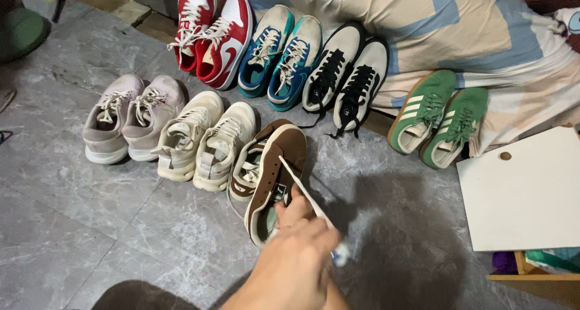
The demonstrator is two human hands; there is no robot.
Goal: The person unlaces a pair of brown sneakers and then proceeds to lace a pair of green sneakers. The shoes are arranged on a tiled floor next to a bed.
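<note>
Hand (296, 249) gripping lace (302, 189), slanting up-left

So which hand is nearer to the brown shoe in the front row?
Left. The left hand grips a thin white stick, and its fingertips rest on the near end of the brown shoe. The right hand is not in view.
</note>
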